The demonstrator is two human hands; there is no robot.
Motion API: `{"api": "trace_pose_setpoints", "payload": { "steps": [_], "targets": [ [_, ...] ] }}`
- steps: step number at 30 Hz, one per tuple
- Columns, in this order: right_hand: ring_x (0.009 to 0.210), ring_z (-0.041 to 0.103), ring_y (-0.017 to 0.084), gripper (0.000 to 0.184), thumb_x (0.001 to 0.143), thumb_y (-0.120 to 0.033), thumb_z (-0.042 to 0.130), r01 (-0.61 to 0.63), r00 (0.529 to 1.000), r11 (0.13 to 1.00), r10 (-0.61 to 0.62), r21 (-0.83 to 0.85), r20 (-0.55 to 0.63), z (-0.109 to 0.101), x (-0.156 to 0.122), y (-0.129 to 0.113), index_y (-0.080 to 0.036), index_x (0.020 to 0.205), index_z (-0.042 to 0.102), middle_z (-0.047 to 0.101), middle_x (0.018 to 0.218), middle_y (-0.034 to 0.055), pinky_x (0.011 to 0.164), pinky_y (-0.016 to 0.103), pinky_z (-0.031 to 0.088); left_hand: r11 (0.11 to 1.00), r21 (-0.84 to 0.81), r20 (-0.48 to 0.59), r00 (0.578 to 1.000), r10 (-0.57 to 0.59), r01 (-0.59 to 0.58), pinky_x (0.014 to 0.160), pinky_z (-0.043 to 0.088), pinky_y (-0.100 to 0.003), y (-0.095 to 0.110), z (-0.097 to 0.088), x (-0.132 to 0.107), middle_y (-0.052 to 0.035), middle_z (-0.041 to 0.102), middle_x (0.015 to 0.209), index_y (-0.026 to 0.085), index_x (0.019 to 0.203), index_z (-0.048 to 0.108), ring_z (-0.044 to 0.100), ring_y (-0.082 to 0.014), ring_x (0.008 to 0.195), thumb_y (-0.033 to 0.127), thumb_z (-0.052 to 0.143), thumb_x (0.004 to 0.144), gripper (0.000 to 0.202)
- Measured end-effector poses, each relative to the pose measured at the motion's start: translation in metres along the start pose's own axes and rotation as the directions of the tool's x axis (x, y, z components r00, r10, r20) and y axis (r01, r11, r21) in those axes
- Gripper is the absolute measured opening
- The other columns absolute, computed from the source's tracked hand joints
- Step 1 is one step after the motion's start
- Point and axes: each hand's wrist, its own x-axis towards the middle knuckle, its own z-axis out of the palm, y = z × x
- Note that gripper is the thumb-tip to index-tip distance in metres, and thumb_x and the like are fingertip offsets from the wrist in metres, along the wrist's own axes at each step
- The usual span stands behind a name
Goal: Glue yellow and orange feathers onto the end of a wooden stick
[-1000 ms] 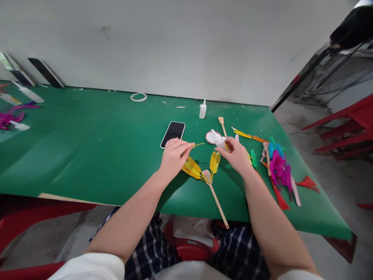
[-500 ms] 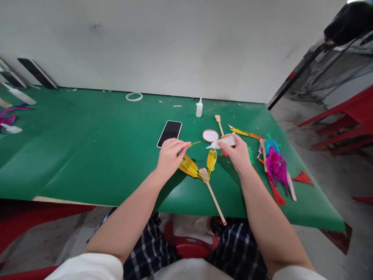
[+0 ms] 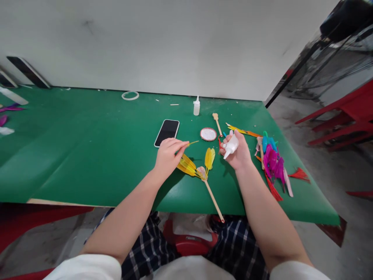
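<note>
My left hand [image 3: 169, 156] is closed in a pinch on a yellow feather, whose thin quill [image 3: 193, 143] points right from the fingertips; the rest of it is hidden. In my right hand [image 3: 240, 151] is a white squeeze glue bottle [image 3: 231, 146], its nozzle tilted down and to the left. Between and below the hands lies a wooden stick [image 3: 214, 200] with a rounded head [image 3: 201, 171]. Yellow feathers [image 3: 208, 158] fan out from that head on both sides. A round white dish [image 3: 208, 134] with a reddish rim lies just beyond.
A phone [image 3: 167, 132] lies behind my left hand. Another small bottle [image 3: 196, 106] stands near the wall, and a wooden stick [image 3: 216, 122] lies right of it. Purple feathers [image 3: 274, 163] and red tassels [image 3: 300, 175] are heaped at the right. A white ring [image 3: 130, 95] lies at the back.
My right hand has turned over, swinging the bottle's nozzle from pointing left to pointing down toward me. My left hand keeps its pinch on the feather. The view has shifted slightly.
</note>
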Motion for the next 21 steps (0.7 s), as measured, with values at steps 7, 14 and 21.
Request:
{"api": "trace_pose_setpoints", "payload": {
  "steps": [7, 14, 21],
  "targets": [
    [0.071, 0.06, 0.014, 0.027, 0.069, -0.045, 0.056, 0.099, 0.989, 0.984, -0.081, -0.149, 0.121, -0.001, -0.003, 0.003, -0.022, 0.065, 0.043, 0.055, 0.065, -0.0019, 0.072, 0.03, 0.052, 1.0, -0.009, 0.007, 1.0, 0.01, -0.01, 0.075, 0.046, -0.034, -0.001, 0.002, -0.001, -0.0023, 0.067, 0.082, 0.022, 0.093, 0.066, 0.058, -0.0151, 0.077, 0.022, 0.055, 0.083, 0.015],
    [0.042, 0.045, 0.007, 0.027, 0.065, -0.033, 0.066, 0.302, 0.948, 0.92, -0.263, -0.249, 0.178, 0.003, -0.008, 0.007, -0.022, 0.065, 0.041, 0.038, 0.043, -0.0109, 0.069, 0.029, 0.05, 1.0, -0.006, 0.013, 1.0, 0.01, -0.01, 0.075, 0.046, -0.034, -0.001, 0.001, -0.001, -0.0026, 0.067, 0.082, 0.021, 0.093, 0.066, 0.058, -0.0153, 0.078, 0.022, 0.055, 0.083, 0.015],
    [0.042, 0.043, 0.01, 0.029, 0.065, -0.04, 0.067, 0.42, 0.889, 0.625, -0.428, -0.658, 0.161, 0.009, -0.02, 0.002, -0.021, 0.061, 0.044, 0.045, 0.046, -0.0063, 0.045, 0.025, 0.036, 1.0, -0.006, -0.001, 1.0, 0.029, -0.029, 0.073, 0.046, -0.032, -0.001, 0.0, 0.0, -0.0024, 0.068, 0.081, 0.02, 0.093, 0.066, 0.058, -0.0147, 0.076, 0.021, 0.056, 0.082, 0.015]
  ]
}}
